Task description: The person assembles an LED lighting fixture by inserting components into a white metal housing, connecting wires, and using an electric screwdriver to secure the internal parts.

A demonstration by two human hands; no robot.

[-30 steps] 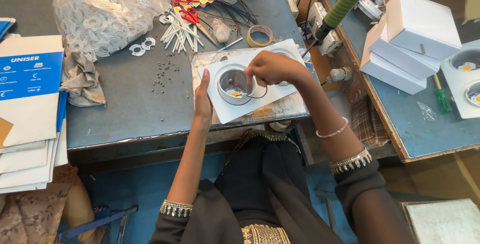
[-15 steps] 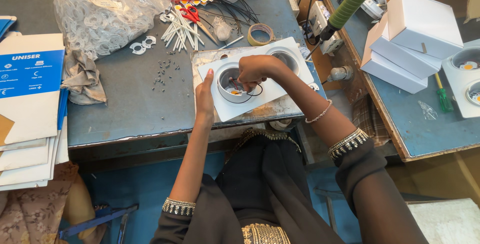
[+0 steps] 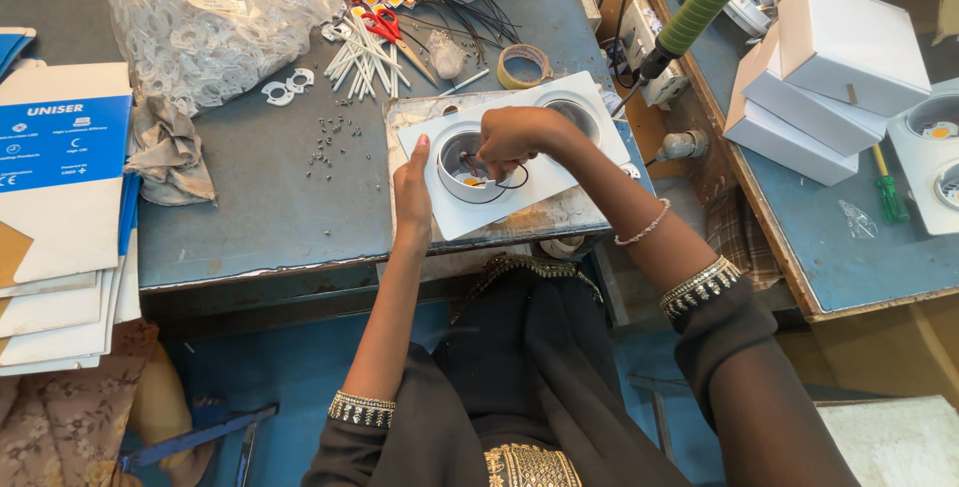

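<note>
The white twin-ring lamp frame [image 3: 514, 162] lies flat on a worn metal plate [image 3: 529, 219] at the near edge of the worktop [image 3: 260, 207], directly before the person. In the frame's nearer round cup sits a small yellow chip, and thin black wires [image 3: 504, 179] loop out of that cup.

The right hand [image 3: 514, 135] is curled over the cup with its fingertips bunched down inside it, seemingly pinching the wire ends or a small part; what exactly sits between the fingertips is hidden. The left hand [image 3: 413, 187] lies flat and spread along the frame's left edge, pressing it down.

To do this well, the flat hand should hold the frame steady so it cannot skid on the plate, while the fingertips work straight down, without tugging the wires sideways off the chip.

Beyond the frame's far edge lie a tape roll [image 3: 523, 65], a bundle of white strips [image 3: 370, 52] and red-handled scissors [image 3: 380, 22]; tiny screws [image 3: 335, 142] are scattered left of the frame.
</note>
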